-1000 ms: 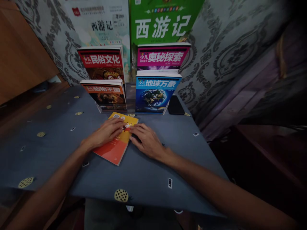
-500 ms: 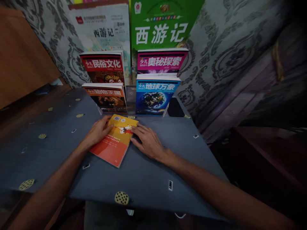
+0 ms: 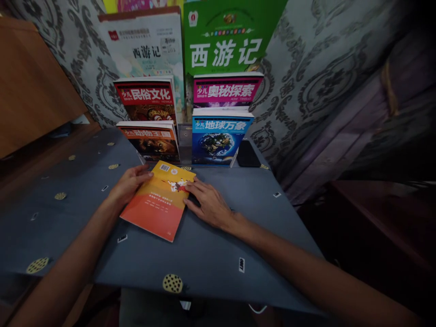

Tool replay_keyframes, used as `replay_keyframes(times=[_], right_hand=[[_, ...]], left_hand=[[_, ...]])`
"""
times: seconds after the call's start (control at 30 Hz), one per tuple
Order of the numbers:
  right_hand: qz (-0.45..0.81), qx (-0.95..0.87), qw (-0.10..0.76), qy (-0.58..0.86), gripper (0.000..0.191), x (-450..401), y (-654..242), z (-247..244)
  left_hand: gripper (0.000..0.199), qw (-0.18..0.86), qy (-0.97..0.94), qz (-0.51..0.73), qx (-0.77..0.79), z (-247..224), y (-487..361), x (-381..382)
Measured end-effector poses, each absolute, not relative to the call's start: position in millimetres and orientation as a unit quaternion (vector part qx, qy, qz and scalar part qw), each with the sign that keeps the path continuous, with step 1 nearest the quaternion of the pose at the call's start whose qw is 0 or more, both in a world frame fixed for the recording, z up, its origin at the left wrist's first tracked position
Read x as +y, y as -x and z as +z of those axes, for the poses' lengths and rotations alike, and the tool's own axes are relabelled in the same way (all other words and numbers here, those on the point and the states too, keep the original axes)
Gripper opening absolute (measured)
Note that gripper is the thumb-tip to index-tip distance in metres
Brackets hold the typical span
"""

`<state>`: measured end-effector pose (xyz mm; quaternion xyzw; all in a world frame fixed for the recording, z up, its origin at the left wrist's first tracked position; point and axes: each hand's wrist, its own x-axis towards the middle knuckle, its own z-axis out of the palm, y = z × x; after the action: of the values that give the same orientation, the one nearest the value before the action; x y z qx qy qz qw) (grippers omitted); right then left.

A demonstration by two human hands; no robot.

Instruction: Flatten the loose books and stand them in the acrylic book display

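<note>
A thin yellow-and-orange book [image 3: 158, 202] lies back cover up on the table, its barcode at the far end. Its printed text appears upside down to me. Along its upper left edge is my left hand [image 3: 131, 184], open, fingers stretched forward and the thumb by the edge. My right hand [image 3: 211, 204] is open too, its fingertips resting on the book's right edge. The undersides of the fingers are hidden. Just beyond the book stand an orange-topped book with a lion [image 3: 155, 143] and a blue book with a globe [image 3: 218, 141], in a clear stand.
Behind them rise a red book [image 3: 148, 95], a magenta book [image 3: 225, 88], a pale book [image 3: 146, 45] and a large green book [image 3: 226, 47]. A dark phone [image 3: 248, 154] lies right of the stand. The table [image 3: 204, 254] has a blue-grey patterned cloth.
My left hand has slid left, its thumb drawn back from the cover to the edge. The book has turned slightly, its near end shifting. My right hand stays about where it was.
</note>
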<state>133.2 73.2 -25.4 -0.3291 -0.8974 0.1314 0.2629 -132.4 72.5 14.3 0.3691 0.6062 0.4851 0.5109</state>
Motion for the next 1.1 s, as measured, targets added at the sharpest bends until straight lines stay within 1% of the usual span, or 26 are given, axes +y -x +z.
replay_keyframes(times=[0.1, 0.17, 0.33, 0.43, 0.53, 0.57, 0.6, 0.67, 0.7, 0.73, 0.77, 0.83, 0.9, 0.97, 1.1], right_hand=[[0.127, -0.897, 0.265, 0.329, 0.03, 72.5, -132.7, -25.7], [0.126, -0.896, 0.266, 0.333, 0.029, 71.9, -132.6, -25.6], [0.135, -0.892, 0.263, 0.342, 0.034, 72.4, -133.6, -27.1], [0.154, -0.882, 0.267, 0.355, 0.037, 75.0, -134.1, -31.0], [0.202, -0.854, 0.294, 0.378, 0.041, 79.7, -133.3, -36.5], [0.229, -0.836, 0.312, 0.39, 0.047, 81.7, -132.3, -38.1], [0.263, -0.81, 0.333, 0.405, 0.057, 83.7, -130.9, -39.3], [0.346, -0.744, 0.376, 0.431, 0.083, 87.4, -126.5, -40.3], [0.394, -0.707, 0.392, 0.438, 0.092, 88.6, -123.6, -39.9], [0.445, -0.673, 0.396, 0.439, 0.095, 89.1, -120.6, -39.0], [0.497, -0.646, 0.388, 0.43, 0.091, 89.0, -117.3, -37.5], [0.587, -0.612, 0.354, 0.394, 0.072, 86.6, -110.7, -33.5], [0.636, -0.598, 0.338, 0.352, 0.06, 83.1, -103.9, -28.9], [0.645, -0.596, 0.352, 0.325, 0.057, 81.1, -96.4, -24.5], [0.619, -0.616, 0.375, 0.311, 0.053, 87.3, -79.4, -16.6]], left_hand=[[0.053, 0.609, -0.352, 0.431, 0.565, 15.6, 125.1, 68.5], [0.056, 0.63, -0.348, 0.419, 0.554, 13.4, 121.2, 67.2], [0.069, 0.592, -0.357, 0.45, 0.565, 8.8, 117.2, 68.1], [0.071, 0.569, -0.378, 0.463, 0.565, 10.6, 115.6, 67.3], [0.073, 0.557, -0.397, 0.469, 0.559, 14.9, 114.6, 64.8], [0.074, 0.557, -0.4, 0.472, 0.554, 16.9, 114.4, 63.8], [0.074, 0.558, -0.403, 0.476, 0.548, 19.0, 114.3, 62.8], [0.076, 0.557, -0.408, 0.492, 0.53, 23.6, 113.8, 60.7], [0.077, 0.555, -0.412, 0.502, 0.519, 26.0, 113.6, 59.7], [0.078, 0.551, -0.417, 0.514, 0.509, 28.3, 113.4, 58.9], [0.078, 0.547, -0.421, 0.525, 0.499, 30.5, 113.3, 58.1], [0.078, 0.54, -0.427, 0.541, 0.482, 34.4, 114.2, 57.2], [0.078, 0.535, -0.433, 0.551, 0.471, 37.1, 117.2, 57.0], [0.078, 0.531, -0.435, 0.556, 0.469, 38.6, 122.3, 57.5], [0.077, 0.512, -0.425, 0.575, 0.476, 39.5, 135.6, 60.3]])
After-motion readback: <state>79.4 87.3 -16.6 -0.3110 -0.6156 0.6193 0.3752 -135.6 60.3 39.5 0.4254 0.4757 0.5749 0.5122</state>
